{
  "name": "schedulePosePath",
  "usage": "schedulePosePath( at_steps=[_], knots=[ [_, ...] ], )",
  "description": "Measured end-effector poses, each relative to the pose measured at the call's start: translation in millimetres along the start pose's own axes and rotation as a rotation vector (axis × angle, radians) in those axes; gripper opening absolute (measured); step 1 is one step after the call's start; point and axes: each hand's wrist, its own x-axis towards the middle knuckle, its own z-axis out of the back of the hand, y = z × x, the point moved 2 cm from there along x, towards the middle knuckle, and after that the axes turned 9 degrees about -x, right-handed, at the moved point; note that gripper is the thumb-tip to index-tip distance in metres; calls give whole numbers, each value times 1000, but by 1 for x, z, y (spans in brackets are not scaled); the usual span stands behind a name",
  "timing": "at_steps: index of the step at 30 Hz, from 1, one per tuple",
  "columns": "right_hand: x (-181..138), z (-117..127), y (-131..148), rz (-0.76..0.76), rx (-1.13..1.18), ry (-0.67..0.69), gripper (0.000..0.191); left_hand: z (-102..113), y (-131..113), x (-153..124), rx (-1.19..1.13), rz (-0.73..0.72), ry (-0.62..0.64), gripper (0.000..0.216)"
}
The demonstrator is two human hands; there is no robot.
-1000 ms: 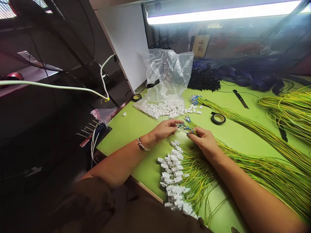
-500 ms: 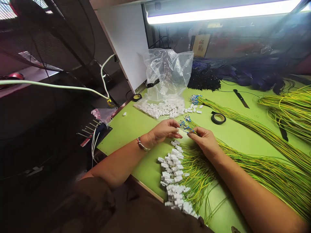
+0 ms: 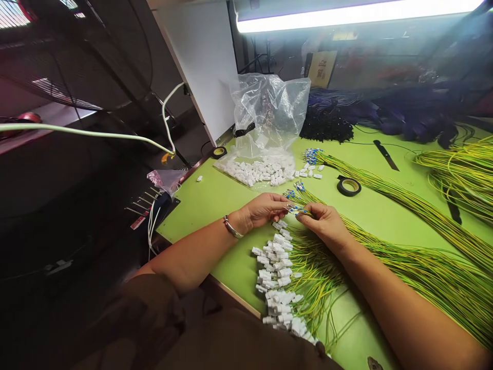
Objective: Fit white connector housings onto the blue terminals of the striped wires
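Note:
My left hand [image 3: 268, 208] is closed in a pinch, its fingertips meeting the metal ends of the wires; the small white connector housing seen in it half a second ago is mostly hidden now. Between thumb and fingers, my right hand [image 3: 322, 220] grips yellow-green wires with blue-collared terminals [image 3: 297, 208]. More blue terminals [image 3: 299, 186] lie just behind the hands. Below them, a row of white connector housings [image 3: 279, 257], fitted on yellow-green wires [image 3: 319, 277], spreads along the near side of the green table [image 3: 215, 205].
Loose white housings [image 3: 269, 172] lie in and beside a clear plastic bag [image 3: 269, 115]. Black tape rolls [image 3: 349, 186], a tied wire bundle [image 3: 370, 182], a black blade-like strip [image 3: 386, 155] and dark wires [image 3: 370, 115] are further back. A fan [image 3: 77, 56] stands left.
My left hand has moved slightly right, bringing its fingertips up to the terminals by my right hand. The white housing at its fingertips has become hidden. The camera view has shifted slightly.

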Motion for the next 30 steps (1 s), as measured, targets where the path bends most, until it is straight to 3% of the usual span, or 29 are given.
schedulePosePath(
  at_steps=[12,18,24,30],
  knots=[
    [-1,0,1,-8,-67,-85,21,6,4,4,141,-40,12,27],
    [0,-4,5,54,-150,-124,25,1,11,4,138,-138,-54,24],
    [-1,0,0,11,-105,-130,28,1,11,6,121,-113,-60,26],
    [-2,-1,1,66,-164,-155,22,3,13,8,138,-123,-72,20]
  ],
)
